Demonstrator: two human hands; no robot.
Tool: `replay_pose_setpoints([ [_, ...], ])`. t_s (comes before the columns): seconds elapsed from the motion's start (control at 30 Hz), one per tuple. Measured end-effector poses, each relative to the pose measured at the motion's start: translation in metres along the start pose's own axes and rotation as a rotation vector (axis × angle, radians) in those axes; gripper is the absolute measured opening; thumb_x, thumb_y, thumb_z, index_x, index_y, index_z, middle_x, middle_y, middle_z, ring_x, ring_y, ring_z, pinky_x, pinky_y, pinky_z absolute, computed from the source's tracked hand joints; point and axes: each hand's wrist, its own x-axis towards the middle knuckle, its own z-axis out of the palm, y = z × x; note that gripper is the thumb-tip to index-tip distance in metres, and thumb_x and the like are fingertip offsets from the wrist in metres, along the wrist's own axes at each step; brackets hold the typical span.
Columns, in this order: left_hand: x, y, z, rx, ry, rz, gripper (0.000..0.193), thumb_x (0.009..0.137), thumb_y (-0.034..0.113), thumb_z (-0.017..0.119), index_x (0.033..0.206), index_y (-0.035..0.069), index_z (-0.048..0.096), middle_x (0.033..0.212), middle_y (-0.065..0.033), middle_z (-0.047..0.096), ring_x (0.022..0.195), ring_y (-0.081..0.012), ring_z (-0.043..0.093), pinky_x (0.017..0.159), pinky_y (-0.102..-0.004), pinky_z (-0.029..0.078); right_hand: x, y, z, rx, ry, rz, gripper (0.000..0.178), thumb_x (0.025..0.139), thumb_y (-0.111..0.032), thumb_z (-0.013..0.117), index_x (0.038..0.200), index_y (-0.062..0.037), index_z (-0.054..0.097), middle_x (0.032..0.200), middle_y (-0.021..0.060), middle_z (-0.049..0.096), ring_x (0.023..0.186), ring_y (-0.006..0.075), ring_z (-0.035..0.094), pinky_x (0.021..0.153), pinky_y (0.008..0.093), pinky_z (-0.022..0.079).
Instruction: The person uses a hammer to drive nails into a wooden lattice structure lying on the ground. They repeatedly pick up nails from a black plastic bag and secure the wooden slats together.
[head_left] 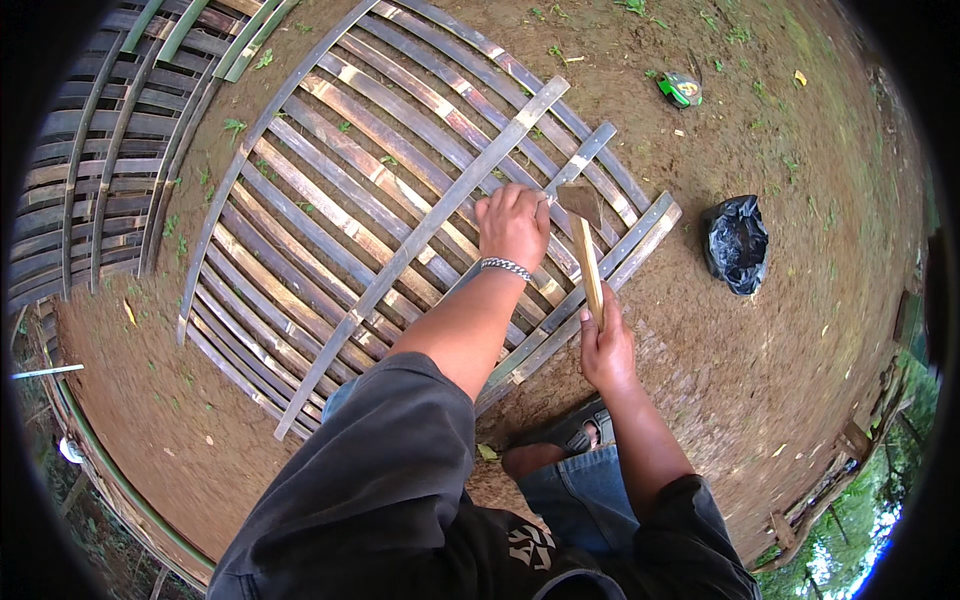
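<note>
A panel of split bamboo slats (330, 220) lies flat on the bare earth, with cross slats laid over it. My left hand (513, 225), with a metal bracelet at the wrist, is closed and pressed onto a grey cross slat (585, 150) near the panel's right side. My right hand (605, 345) grips the wooden handle of a hammer (586, 250); its dark head sits just right of my left hand's fingers, above the slats. Whatever my left fingers pinch is hidden.
A black plastic bag (737, 243) lies on the ground to the right. A green tape measure (681, 89) lies farther away. A second bamboo panel (100, 160) lies at the left. My sandaled foot (575, 430) rests by the panel's near edge.
</note>
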Motion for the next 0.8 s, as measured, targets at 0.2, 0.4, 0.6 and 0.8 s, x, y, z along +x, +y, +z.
replay_pose_setpoints([
  [0.2, -0.001, 0.0, -0.001, 0.055, -0.011, 0.009, 0.012, 0.087, 0.017, 0.07, 0.095, 0.01, 0.07, 0.103, -0.0055, 0.067, 0.102, -0.0258, 0.062, 0.092, -0.0427, 0.041, 0.007, -0.003, -0.001, -0.064, -0.028, -0.011, 0.051, 0.1, -0.019, 0.059, 0.148, -0.0139, 0.043, 0.125, 0.0281, 0.065, 0.108, 0.0501, 0.064, 0.09, 0.0558, 0.054],
  [0.4, 0.0, 0.003, -0.002, 0.067, -0.031, -0.002, 0.012, 0.088, 0.019, 0.068, 0.096, 0.01, 0.071, 0.102, -0.0049, 0.067, 0.102, -0.0252, 0.061, 0.093, -0.0428, 0.04, 0.012, 0.005, 0.003, -0.075, 0.042, -0.106, 0.051, 0.1, -0.018, 0.06, 0.148, -0.0152, 0.045, 0.123, 0.0294, 0.065, 0.104, 0.0506, 0.065, 0.087, 0.0564, 0.055],
  [0.6, 0.0, 0.003, -0.002, 0.036, -0.011, -0.008, 0.011, 0.085, 0.018, 0.071, 0.093, 0.01, 0.071, 0.102, -0.0047, 0.068, 0.102, -0.0256, 0.063, 0.091, -0.0426, 0.042, 0.015, 0.003, 0.0, -0.09, 0.024, -0.058, 0.052, 0.099, -0.017, 0.061, 0.148, -0.0155, 0.045, 0.116, 0.0293, 0.068, 0.102, 0.0503, 0.066, 0.084, 0.0565, 0.055],
  [0.8, 0.0, 0.001, -0.002, 0.049, 0.011, 0.012, 0.009, 0.085, 0.018, 0.072, 0.09, 0.011, 0.073, 0.101, -0.0037, 0.069, 0.099, -0.0248, 0.063, 0.09, -0.0423, 0.042, 0.017, 0.001, -0.005, -0.07, -0.02, 0.003, 0.051, 0.098, -0.017, 0.062, 0.147, -0.014, 0.046, 0.122, 0.0294, 0.066, 0.105, 0.0496, 0.066, 0.086, 0.0548, 0.055],
])
